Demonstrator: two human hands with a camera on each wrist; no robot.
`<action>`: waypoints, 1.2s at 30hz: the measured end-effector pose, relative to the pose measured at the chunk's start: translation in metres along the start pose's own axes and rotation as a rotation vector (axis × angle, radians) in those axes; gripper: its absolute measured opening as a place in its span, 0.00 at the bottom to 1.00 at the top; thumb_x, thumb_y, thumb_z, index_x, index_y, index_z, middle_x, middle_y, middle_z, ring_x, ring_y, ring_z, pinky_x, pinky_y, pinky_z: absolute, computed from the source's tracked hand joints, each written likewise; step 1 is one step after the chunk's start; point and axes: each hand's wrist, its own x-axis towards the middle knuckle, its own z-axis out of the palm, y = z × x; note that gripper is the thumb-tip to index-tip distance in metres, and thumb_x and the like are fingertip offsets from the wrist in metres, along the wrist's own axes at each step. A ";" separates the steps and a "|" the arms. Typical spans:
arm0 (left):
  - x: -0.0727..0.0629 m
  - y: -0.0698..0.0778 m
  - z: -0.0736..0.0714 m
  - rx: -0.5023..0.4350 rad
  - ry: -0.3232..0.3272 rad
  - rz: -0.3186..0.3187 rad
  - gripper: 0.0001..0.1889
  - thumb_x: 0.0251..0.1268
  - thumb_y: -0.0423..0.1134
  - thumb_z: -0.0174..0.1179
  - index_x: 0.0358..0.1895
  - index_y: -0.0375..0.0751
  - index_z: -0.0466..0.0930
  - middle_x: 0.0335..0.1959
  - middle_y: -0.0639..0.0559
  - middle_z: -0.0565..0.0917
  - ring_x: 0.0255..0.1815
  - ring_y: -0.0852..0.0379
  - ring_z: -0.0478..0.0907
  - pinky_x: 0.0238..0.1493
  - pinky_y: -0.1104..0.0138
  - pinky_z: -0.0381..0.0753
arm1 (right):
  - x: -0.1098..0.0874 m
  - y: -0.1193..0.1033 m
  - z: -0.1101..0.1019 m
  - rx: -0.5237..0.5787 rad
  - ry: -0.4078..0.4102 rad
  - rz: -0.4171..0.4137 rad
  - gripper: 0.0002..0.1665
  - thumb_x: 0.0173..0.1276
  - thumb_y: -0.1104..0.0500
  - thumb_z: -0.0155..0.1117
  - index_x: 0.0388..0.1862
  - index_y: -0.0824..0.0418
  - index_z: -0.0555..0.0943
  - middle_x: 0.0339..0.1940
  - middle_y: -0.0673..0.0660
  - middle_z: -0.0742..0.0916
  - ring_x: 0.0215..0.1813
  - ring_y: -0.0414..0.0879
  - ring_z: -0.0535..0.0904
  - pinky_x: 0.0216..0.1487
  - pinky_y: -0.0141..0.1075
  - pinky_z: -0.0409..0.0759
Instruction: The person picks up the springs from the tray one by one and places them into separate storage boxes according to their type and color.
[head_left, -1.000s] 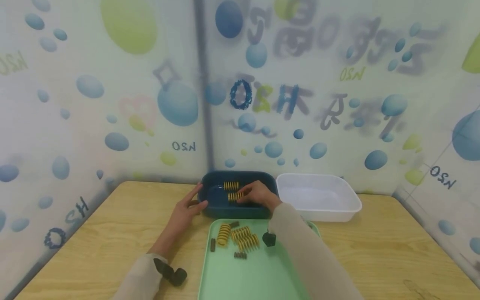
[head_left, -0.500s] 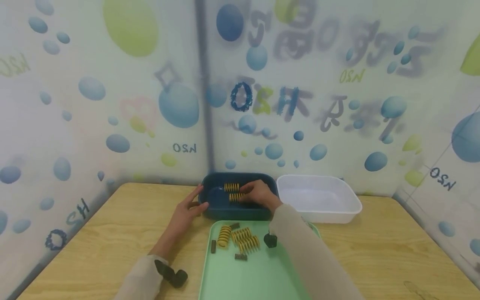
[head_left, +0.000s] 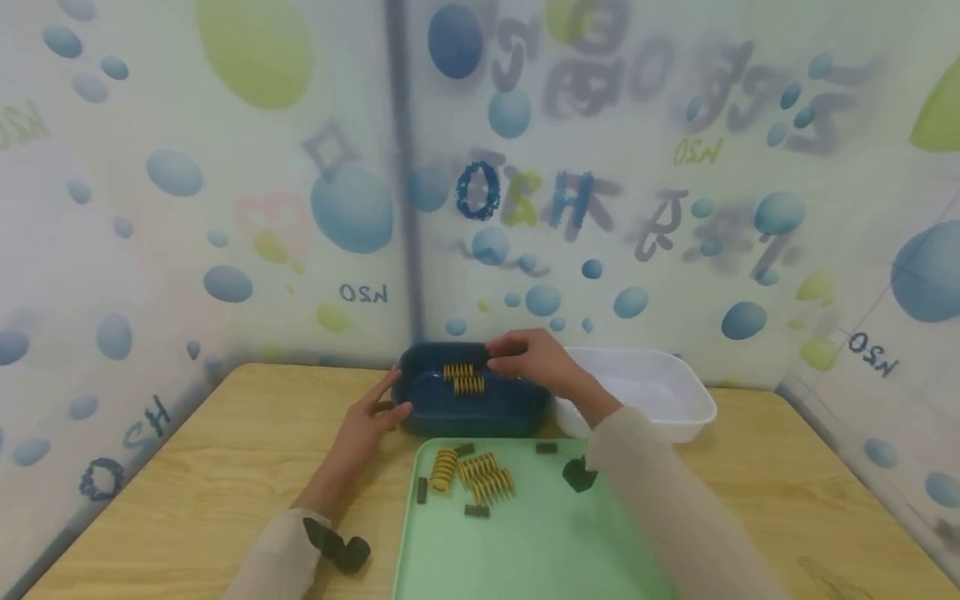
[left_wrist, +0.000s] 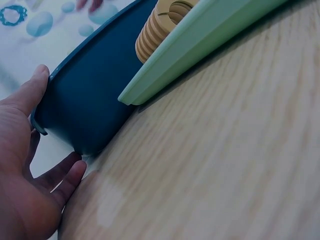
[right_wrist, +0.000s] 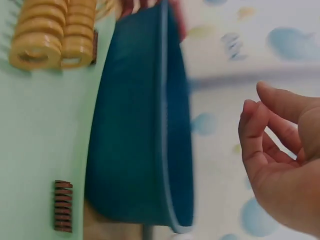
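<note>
Two yellow coil springs, a rear one (head_left: pixel 458 372) and a front one (head_left: pixel 469 386), lie side by side in the dark blue bin (head_left: pixel 472 421). Above the bin's right half hovers my right hand (head_left: pixel 542 363); in the right wrist view its thumb and bent fingers hold nothing. My left hand (head_left: pixel 369 427) rests against the bin's left end, one fingertip up at the rim and other fingers lower along the wall in the left wrist view. On the green tray (head_left: pixel 525 550) lie larger yellow springs (head_left: pixel 492 485) and several small dark springs (head_left: pixel 476 511).
A white bin (head_left: pixel 652 387) stands right of the blue one, partly behind my right forearm. Both bins are close to the patterned wall (head_left: pixel 637 125) at the back of the wooden table (head_left: pixel 750 500). The tray's far edge lies right before the blue bin.
My right hand has let go of the front yellow spring in the blue bin and moved up and to the right. The left hand stays at the bin's end.
</note>
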 end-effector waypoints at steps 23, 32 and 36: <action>-0.012 0.033 -0.002 0.013 -0.043 0.025 0.34 0.68 0.41 0.60 0.73 0.40 0.57 0.75 0.48 0.54 0.61 0.38 0.70 0.47 0.67 0.76 | -0.154 0.069 -0.056 -0.021 0.063 0.050 0.21 0.65 0.54 0.66 0.52 0.66 0.81 0.40 0.66 0.85 0.30 0.53 0.81 0.25 0.34 0.74; -0.009 0.030 -0.003 0.006 -0.035 0.031 0.34 0.67 0.40 0.60 0.73 0.39 0.58 0.75 0.47 0.54 0.60 0.38 0.70 0.44 0.68 0.76 | -0.158 0.101 -0.061 0.023 -0.003 0.027 0.22 0.66 0.57 0.65 0.57 0.66 0.79 0.52 0.66 0.82 0.31 0.49 0.82 0.27 0.35 0.77; -0.009 0.029 -0.002 0.009 -0.044 0.038 0.35 0.67 0.42 0.61 0.74 0.40 0.57 0.76 0.48 0.54 0.60 0.38 0.70 0.45 0.68 0.76 | -0.158 0.108 -0.057 -0.007 0.014 0.012 0.21 0.65 0.57 0.66 0.56 0.63 0.80 0.52 0.64 0.83 0.28 0.48 0.82 0.27 0.36 0.79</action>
